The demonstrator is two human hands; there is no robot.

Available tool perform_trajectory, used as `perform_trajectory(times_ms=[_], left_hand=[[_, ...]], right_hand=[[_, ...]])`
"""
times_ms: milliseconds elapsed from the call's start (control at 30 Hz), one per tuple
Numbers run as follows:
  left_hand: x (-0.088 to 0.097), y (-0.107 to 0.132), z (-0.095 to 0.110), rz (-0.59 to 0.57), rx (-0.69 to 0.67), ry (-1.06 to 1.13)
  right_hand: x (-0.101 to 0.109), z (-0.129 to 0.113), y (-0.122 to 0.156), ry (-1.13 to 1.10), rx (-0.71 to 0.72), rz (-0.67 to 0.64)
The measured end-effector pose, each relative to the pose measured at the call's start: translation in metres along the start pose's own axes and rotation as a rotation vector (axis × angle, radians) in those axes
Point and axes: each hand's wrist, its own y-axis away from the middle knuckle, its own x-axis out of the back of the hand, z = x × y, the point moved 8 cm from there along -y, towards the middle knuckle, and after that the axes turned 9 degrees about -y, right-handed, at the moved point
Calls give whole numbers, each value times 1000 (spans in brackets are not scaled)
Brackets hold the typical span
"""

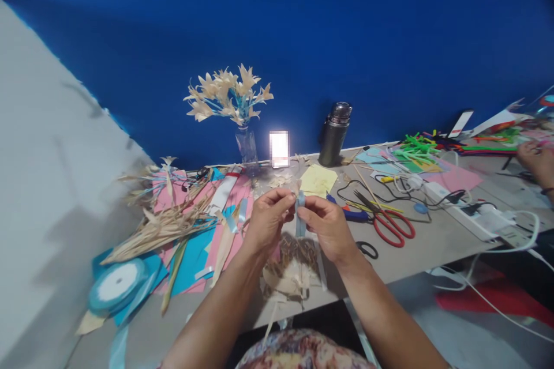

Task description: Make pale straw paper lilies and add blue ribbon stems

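My left hand [270, 216] and my right hand [326, 223] meet over the table, thumbs and fingers pinched. Between them a strip of light blue ribbon [300, 223] hangs down, held at its upper end. A thin pale piece sticks up above the ribbon at my left fingertips; I cannot make out its kind. Below the hands lies a heap of dried husk scraps [285, 285]. Red-handled scissors [389, 226] rest to the right of my right hand, beside blue-handled pliers [357, 216].
Dried husks [156, 236] and a blue ribbon spool [116, 285] lie at left on coloured paper. Husk flowers [229, 92] stand in a clear vase [246, 147]. A thermos [335, 135] is at the back. At right are a power strip [459, 210], cables and another person's hand [536, 161].
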Motion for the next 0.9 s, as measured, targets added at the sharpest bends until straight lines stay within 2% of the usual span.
perform_trajectory(times_ms=[167,333,533,700,900], left_hand=[[5,0,0,23,-60,-20],[10,4,2,38,-142,-81],[8,5,8,42,-108,-79],[4,-2,-3,-20,15,48],[6,-6,-8,0,57,58]], right_hand=[[-1,-6,1,64,67,9],[-1,-12,3,172,192,23],[-2,-19,9,377,283,83],[-5,-23,12,493,353,118],[-7,-25,12,577,414,108]])
